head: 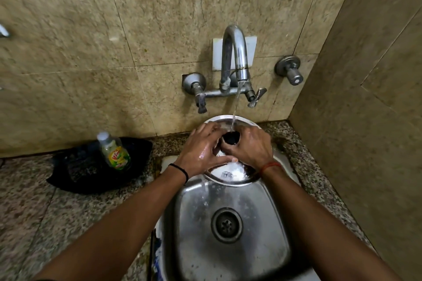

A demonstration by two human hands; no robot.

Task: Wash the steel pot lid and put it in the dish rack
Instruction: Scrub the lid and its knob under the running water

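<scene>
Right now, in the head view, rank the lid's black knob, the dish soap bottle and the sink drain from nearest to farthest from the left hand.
1. Black knob: just right of the left hand, on the steel lid.
2. Dish soap bottle: to the left, on the counter.
3. Sink drain: below, in the basin.

Both arms extended fwd; left hand laid flat, fingers spread, wet; right hand curled shut, wrists banded

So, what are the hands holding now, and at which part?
The steel pot lid, over the sink under running water. The right hand grips its black knob; the left hand rests on the lid's top beside it.
</scene>
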